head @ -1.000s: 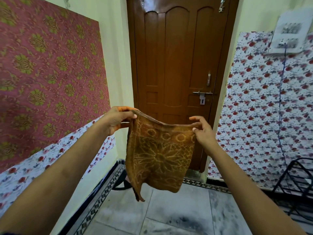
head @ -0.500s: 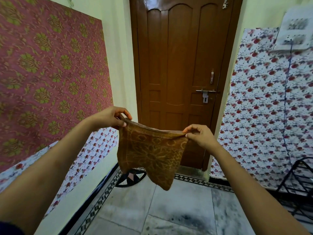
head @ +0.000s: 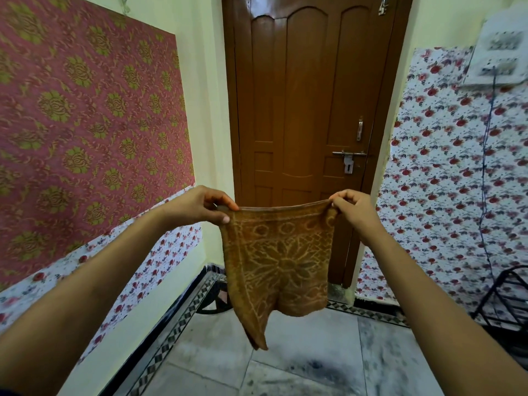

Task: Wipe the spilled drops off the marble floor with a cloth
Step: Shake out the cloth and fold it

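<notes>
The marble floor (head: 314,364) is pale grey with dark smudges across the slabs, and a black-and-white patterned border (head: 174,330) runs along its edge below the left fingers. A brown wooden door (head: 300,110) stands shut straight ahead, its metal latch (head: 349,157) above and between the two sets of fingers. Pink and green patterned paper (head: 85,124) covers the wall above the left arm; white floral paper (head: 457,181) covers the wall beyond the right one, with a blurred switchboard (head: 503,55) high up.

Both bare arms reach forward at chest height. The left hand (head: 197,207) pinches one top corner of the cloth (head: 277,261) between thumb and fingers (head: 224,201); the right hand (head: 354,208) pinches the other corner the same way. The brown cloth, with a paler flower pattern, hangs flat between them, well above the floor, its lower left corner drooping lowest.

A black wire rack (head: 505,298) to the right of the right arm is cut off by the edge. I cannot make out separate drops among the smudges on the floor. A dark curved thing behind the cloth is mostly hidden.
</notes>
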A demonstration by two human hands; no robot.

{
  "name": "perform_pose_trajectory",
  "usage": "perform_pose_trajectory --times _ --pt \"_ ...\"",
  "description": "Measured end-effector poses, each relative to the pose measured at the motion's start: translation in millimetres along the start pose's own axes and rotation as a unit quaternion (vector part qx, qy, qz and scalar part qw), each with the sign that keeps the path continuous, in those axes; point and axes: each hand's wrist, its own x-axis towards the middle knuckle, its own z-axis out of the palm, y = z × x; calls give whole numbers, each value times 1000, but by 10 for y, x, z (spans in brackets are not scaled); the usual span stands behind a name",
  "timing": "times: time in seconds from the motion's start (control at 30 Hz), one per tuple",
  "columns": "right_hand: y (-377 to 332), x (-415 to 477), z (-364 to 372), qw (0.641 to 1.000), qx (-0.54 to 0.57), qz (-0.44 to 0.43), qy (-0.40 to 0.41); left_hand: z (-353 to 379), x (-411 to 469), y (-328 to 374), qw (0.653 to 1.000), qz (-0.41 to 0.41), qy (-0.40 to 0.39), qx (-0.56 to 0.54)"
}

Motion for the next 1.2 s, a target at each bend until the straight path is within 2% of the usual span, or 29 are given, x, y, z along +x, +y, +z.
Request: perform_pose_trajectory --times 0.17,0.3,0.4,0.53,0.7,0.77,0.87,1.0,1.13,1.2 --pt "-54 -39 -17 998 64 20 -16 -1 35 2 991 15 56 -118" --pt "-149 -69 -60 972 227 47 -33 -87 88 -7 981 19 86 -174" --pt "-241 -77 -99 937 335 62 -80 -185 71 4 973 30 21 -227" --pt "-342 -43 -165 892 397 43 -211 -244 48 82 955 67 -49 -286" --pt "-540 -78 111 893 358 8 -271 -46 182 407 948 128 -101 -273" --pt "-600 -113 278 889 358 -2 -285 94 265 546 953 145 -82 -253" --pt "-680 -187 427 883 385 -8 -269 242 348 669 966 165 -14 -200" --pt "-722 -240 480 910 352 -34 -216 325 394 698 966 173 61 -180" --pt "-747 -225 506 923 333 -47 -189 383 426 672 969 147 147 -134" --pt "-753 -191 515 929 320 -46 -183 402 419 689 968 140 145 -147"
